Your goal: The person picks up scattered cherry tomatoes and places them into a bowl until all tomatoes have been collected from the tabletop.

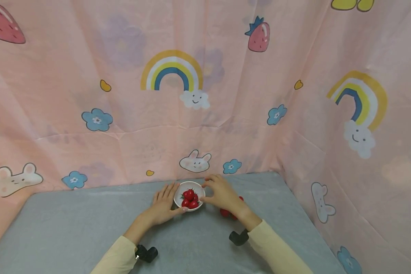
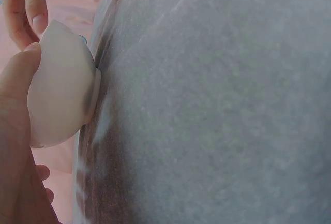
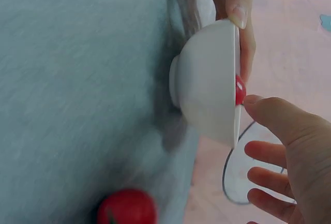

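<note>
A white bowl (image 1: 179,204) stands on the grey cloth with several cherry tomatoes (image 1: 190,195) inside, green stems showing on some. My left hand (image 1: 162,207) holds its left side, thumb over the near rim and fingers along the outer wall. At the opposite side, my right hand (image 1: 222,194) hovers with fingers spread and loosely bent, nothing gripped. In the right wrist view its thumb tip (image 3: 253,100) is right at a red tomato (image 3: 240,90) that shows above the rim.
More cherry tomatoes (image 1: 224,212) lie on the cloth (image 1: 89,228) right of the bowl, partly hidden beneath my right wrist. Black wrist cameras (image 1: 239,238) are strapped to both forearms. A pink patterned curtain (image 1: 130,152) hangs directly behind the table and along its right side.
</note>
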A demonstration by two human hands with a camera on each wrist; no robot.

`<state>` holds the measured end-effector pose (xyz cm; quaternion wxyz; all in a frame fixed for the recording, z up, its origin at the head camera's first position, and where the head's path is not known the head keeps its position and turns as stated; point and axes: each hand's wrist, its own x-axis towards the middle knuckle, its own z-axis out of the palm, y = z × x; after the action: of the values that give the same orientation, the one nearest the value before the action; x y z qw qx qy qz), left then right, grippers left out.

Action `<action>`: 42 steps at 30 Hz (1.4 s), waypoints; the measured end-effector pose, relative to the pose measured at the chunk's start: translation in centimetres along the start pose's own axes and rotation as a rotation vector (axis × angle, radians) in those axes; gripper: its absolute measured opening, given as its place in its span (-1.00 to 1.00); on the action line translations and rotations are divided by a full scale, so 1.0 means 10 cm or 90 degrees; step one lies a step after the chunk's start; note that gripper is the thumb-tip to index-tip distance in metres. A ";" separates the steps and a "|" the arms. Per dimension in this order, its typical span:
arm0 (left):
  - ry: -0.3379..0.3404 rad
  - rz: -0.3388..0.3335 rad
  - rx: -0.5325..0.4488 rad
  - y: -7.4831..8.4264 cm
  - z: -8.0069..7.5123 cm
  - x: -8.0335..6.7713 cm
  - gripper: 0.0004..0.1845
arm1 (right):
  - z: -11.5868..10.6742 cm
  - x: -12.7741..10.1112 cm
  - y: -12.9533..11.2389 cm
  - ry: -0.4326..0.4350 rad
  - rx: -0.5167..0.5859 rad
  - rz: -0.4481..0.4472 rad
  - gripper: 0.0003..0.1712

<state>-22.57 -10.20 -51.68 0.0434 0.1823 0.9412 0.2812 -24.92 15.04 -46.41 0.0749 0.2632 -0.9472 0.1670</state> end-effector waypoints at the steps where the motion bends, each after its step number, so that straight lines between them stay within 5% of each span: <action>1: 0.000 -0.001 -0.001 0.00 0.00 0.00 0.10 | -0.01 -0.02 0.03 -0.002 0.002 0.000 -0.51; 26: -0.002 0.002 -0.006 0.03 -0.02 -0.02 0.10 | -0.03 -0.70 0.46 -0.022 0.024 -0.009 -0.55; 42: -0.008 -0.007 0.003 0.08 -0.07 -0.03 0.09 | 0.00 -0.80 0.54 -0.016 0.020 -0.002 -0.50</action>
<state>-22.18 -9.98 -50.66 0.0500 0.1791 0.9425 0.2775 -20.96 23.18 -49.78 0.0590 0.2676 -0.9450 0.1786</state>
